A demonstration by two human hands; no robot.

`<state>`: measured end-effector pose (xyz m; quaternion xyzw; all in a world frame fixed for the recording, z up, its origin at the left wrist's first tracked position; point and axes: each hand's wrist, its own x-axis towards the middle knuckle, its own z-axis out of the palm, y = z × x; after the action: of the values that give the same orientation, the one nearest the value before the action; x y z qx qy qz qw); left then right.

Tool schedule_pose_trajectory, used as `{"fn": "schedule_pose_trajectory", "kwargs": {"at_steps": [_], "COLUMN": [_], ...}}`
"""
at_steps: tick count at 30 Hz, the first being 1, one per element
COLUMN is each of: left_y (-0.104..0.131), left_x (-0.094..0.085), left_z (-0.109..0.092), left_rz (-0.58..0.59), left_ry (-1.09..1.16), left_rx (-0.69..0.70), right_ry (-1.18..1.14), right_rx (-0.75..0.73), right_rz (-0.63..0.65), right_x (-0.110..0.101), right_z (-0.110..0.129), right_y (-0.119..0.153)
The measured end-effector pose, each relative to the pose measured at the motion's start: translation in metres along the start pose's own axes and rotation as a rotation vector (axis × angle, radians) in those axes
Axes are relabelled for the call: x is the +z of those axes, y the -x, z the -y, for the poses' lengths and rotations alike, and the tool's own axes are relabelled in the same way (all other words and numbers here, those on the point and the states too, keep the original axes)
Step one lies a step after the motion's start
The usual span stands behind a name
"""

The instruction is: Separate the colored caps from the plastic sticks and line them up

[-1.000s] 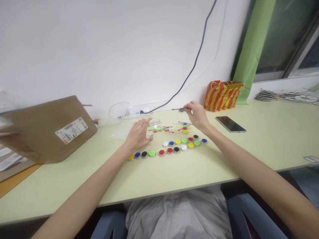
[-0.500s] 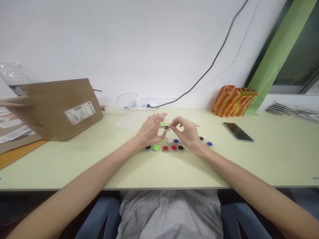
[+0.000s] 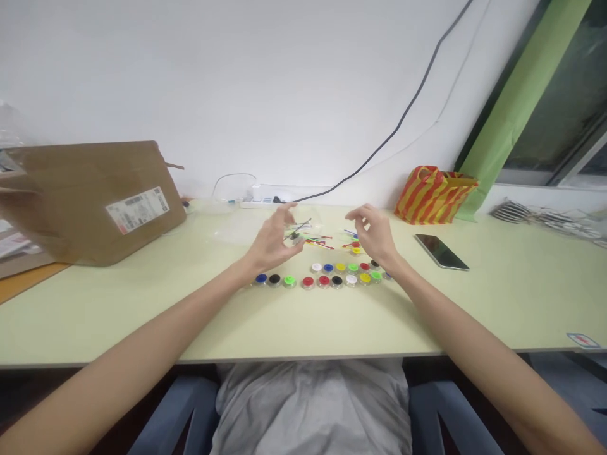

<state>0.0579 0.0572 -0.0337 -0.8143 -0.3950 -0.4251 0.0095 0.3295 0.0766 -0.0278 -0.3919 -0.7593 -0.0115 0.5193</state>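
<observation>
My left hand [image 3: 274,240] is held above the table, left of the middle, its thumb and fingers around a small black piece [image 3: 294,236] with thin dark sticks. To the right, my right hand [image 3: 377,235] hovers with curled fingers beside thin coloured sticks and a yellow piece [image 3: 356,251]; whether it pinches anything is too small to tell. Between the hands lie red, green and yellow sticks [image 3: 320,241]. Nearer to me stand rows of small round clear containers with coloured tops, among them a green one [image 3: 289,281], a red one [image 3: 308,282] and a blue one [image 3: 261,279].
A cardboard box [image 3: 95,202] stands at the left, with papers beside it. Behind are a power strip [image 3: 258,203] and a cable. At the right lie a phone [image 3: 442,251], a striped bag [image 3: 431,196] and bundled cords [image 3: 545,218].
My hands have moved apart, the right one away to the right from the black piece, which stays with my left hand. The view has shifted slightly, and more coloured tops and sticks show.
</observation>
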Motion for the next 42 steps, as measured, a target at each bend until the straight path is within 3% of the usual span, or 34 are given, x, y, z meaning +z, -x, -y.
{"fn": "schedule_pose_trajectory", "kwargs": {"at_steps": [3, 7, 12, 18, 24, 28, 32, 38, 42], "left_y": [-0.004, -0.010, -0.009, -0.002, 0.000, 0.001, 0.002, 0.002, 0.003], "left_x": [0.002, 0.004, 0.001, 0.000, 0.000, 0.002, 0.002, 0.001, 0.003], "left_z": [0.008, 0.026, 0.040, 0.033, 0.026, 0.027, 0.027, 0.012, -0.007], "left_rz": [-0.107, -0.295, -0.324, -0.176, -0.016, 0.067, 0.114, 0.172, 0.162], "left_ry": [0.265, 0.479, 0.320, 0.057, -0.080, -0.115, -0.123, -0.126, -0.073], "left_rx": [-0.154, -0.342, -0.268, -0.028, 0.066, 0.093, 0.115, 0.249, 0.364], "right_ry": [0.208, 0.437, 0.444, 0.516, 0.477, 0.348, 0.192, -0.017, 0.018], "right_rx": [0.109, 0.261, 0.366, 0.388, 0.340, 0.266, 0.117, -0.078, -0.204], "right_rz": [0.059, 0.342, 0.704, 0.905, 0.769, 0.424, 0.127, 0.125, 0.008], "right_x": [-0.001, -0.011, -0.032, -0.033, -0.040, -0.046, -0.028, 0.016, 0.029], "right_z": [-0.028, -0.052, -0.060, -0.048, -0.035, -0.022, 0.000, 0.033, 0.049], "right_y": [-0.002, -0.007, -0.013, -0.013, -0.015, -0.018, -0.010, 0.014, 0.022]}}
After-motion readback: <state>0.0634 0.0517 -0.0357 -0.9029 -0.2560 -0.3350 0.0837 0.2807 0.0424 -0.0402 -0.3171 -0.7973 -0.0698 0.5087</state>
